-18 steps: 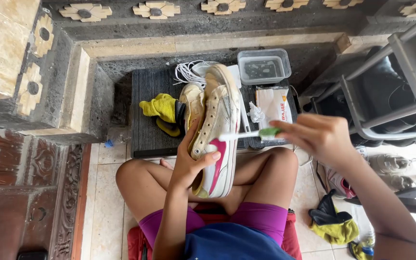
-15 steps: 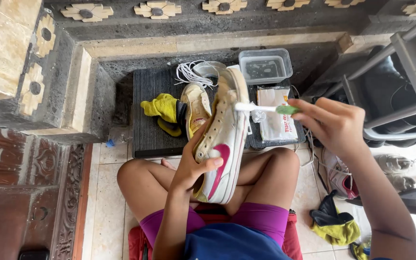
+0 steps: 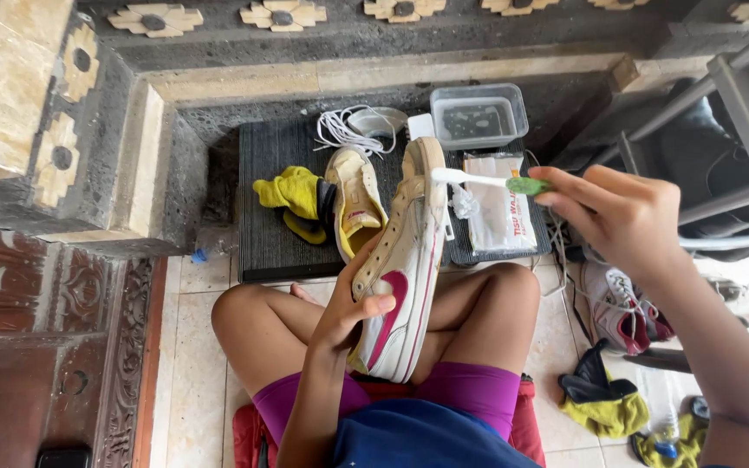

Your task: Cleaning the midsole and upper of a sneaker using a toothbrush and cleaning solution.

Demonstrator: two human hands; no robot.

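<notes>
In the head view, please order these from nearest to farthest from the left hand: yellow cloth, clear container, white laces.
From the left hand:
1. Yellow cloth, up-left on the mat.
2. White laces, further up, at the mat's back.
3. Clear container, up-right, farthest.

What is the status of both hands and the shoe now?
Left hand grips white canvas sneaker with magenta mark, toe up. Right hand holds green-handled white toothbrush, head on toe sole edge. Nothing in the way.

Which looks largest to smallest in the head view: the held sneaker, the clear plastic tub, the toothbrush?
1. Held sneaker, in the left hand; being nearest the camera adds to its size.
2. Clear plastic tub.
3. Toothbrush, in the right hand: long like the tub, but far thinner.
</notes>
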